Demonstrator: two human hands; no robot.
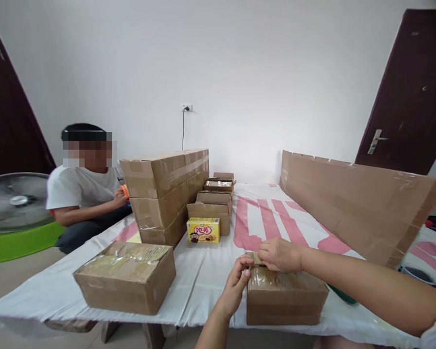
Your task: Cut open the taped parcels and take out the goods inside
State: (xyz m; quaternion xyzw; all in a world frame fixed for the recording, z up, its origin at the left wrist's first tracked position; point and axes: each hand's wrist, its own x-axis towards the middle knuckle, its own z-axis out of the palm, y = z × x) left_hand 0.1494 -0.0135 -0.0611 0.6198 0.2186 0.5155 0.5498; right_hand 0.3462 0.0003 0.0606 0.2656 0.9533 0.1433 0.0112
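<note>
In the head view, a taped cardboard box (287,305) stands near the table's front edge, right of centre. My left hand (238,276) is closed at its left side, with the fingers curled over the top edge and the thumb against the corner. Over the back of the top, my right hand (279,254) is pinched, its fingertips pointing left and close to my left fingers. Whatever lies in that pinch is too small to make out. Shiny clear tape covers the box top.
Another taped carton (125,278) sits front left. Stacked cartons (163,194) rise behind it, beside a yellow snack box (203,230) and opened cartons (218,206). A tall cardboard panel (352,203) stands right. A person (85,194) crouches left near a fan (18,203).
</note>
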